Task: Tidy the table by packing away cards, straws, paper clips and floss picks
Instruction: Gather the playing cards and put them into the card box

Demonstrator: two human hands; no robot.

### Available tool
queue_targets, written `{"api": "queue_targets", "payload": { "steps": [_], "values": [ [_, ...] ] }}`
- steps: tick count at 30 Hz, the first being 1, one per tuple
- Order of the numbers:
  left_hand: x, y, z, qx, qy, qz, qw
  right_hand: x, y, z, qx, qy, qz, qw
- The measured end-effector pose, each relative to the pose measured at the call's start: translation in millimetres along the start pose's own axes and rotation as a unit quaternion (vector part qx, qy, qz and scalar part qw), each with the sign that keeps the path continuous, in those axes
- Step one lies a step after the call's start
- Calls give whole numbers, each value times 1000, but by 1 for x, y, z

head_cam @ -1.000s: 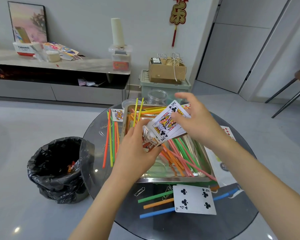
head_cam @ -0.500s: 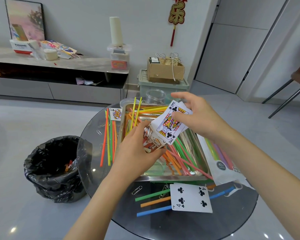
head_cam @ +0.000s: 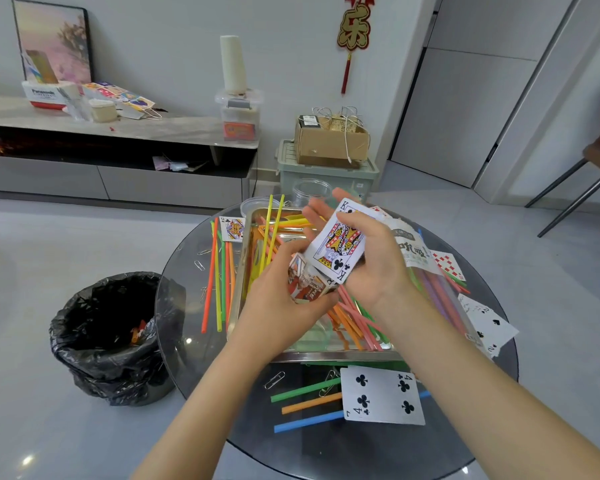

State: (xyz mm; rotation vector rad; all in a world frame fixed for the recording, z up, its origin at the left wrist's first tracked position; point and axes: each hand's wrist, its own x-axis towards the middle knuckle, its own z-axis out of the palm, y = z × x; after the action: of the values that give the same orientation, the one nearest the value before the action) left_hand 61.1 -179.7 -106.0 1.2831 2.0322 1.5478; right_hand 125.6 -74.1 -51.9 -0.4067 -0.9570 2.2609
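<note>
Over a steel tray [head_cam: 238, 306] full of coloured straws [head_cam: 355, 323], my left hand [head_cam: 278, 303] grips a small red and white card box [head_cam: 305, 284]. My right hand [head_cam: 378, 261] holds a stack of playing cards [head_cam: 338, 245], king of clubs on top, with its lower end at the mouth of the box. Loose cards lie on the round glass table [head_cam: 194, 341]: a four of clubs [head_cam: 381, 394] at the front, a two of spades [head_cam: 489, 323] and a red diamonds card [head_cam: 447, 265] at the right, a face card [head_cam: 232, 228] at the back left. Paper clips [head_cam: 274, 380] are scattered about.
More straws lie left of the tray [head_cam: 217, 271] and at the front [head_cam: 309, 403]. A printed straw bag [head_cam: 413, 251] lies under my right wrist. Clear jars [head_cam: 309, 192] stand behind the tray. A black-lined bin [head_cam: 108, 337] sits on the floor at the left.
My right hand has turned the card stack more upright and brought its lower end down to the box in my left hand. The view has shifted slightly.
</note>
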Motion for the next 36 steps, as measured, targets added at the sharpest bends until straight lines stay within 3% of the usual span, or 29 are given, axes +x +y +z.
{"api": "queue_targets", "payload": {
  "steps": [2, 5, 11, 13, 17, 20, 24, 36],
  "values": [
    [-1, 0, 0, 2, 1, -2, 1000, -1, 5, 2, -90, 16, -20, 996],
    [-2, -1, -3, 17, -2, 0, 1000, 0, 0, -2, -333, 46, -81, 938],
    [-3, 1, -3, 35, -29, -4, 999, -5, -26, -12, -538, -29, -105, 836],
    [-3, 5, -2, 34, -33, -4, 999, -6, -31, -14, -534, -39, -103, 838],
    [-4, 9, -1, 32, -28, 5, 999, -4, -33, -15, -447, -11, -120, 886],
    [-5, 8, -3, 42, -33, -2, 999, -5, -36, -16, -414, -32, -119, 902],
    [-5, 8, -4, 38, -36, -4, 999, -5, -34, -15, -469, -80, -123, 871],
    [-4, 7, -5, 61, -45, -10, 997, 4, -31, -15, -482, -67, -118, 866]
  ]
}}
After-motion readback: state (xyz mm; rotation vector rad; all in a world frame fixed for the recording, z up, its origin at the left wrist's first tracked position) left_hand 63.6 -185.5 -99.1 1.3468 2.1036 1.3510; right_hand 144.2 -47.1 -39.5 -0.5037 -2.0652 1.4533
